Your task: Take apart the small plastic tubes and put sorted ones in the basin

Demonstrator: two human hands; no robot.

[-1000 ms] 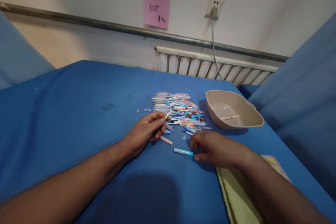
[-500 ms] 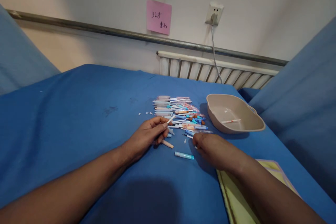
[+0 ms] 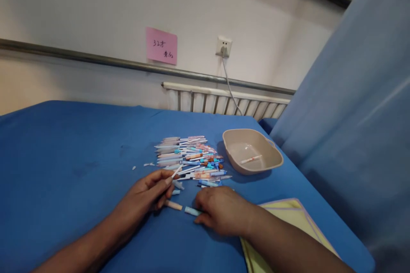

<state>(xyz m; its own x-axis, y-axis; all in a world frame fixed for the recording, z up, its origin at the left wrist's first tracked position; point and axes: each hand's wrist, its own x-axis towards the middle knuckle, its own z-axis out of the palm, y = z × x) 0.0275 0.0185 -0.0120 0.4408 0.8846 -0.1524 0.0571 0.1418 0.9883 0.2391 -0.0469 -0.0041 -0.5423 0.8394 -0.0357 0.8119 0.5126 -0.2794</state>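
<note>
My left hand (image 3: 149,192) is closed, pinching a thin white pen refill (image 3: 177,171) that points up and away. Beneath its fingers a peach pen barrel (image 3: 174,205) sticks out, lying on the blue cloth. My right hand (image 3: 221,207) has its thumb and fingers on one end of a light-blue pen barrel (image 3: 191,211), which is low over the cloth or on it. Just beyond both hands lies a spread of pen parts (image 3: 168,157): grey and pale barrels, white refills, and printed, blue and orange pieces.
A beige plastic basin (image 3: 233,153) stands to the right, with one printed pen part (image 3: 251,159) inside. Near my right forearm lies a folded yellow cloth (image 3: 285,209). Small white bits (image 3: 149,164) are left of the pile. Radiator and wall rail are behind; a blue curtain hangs right.
My right hand has moved nearer to me and taken hold of the light-blue barrel that lay loose. My left hand keeps its refill. The view has turned to the right.
</note>
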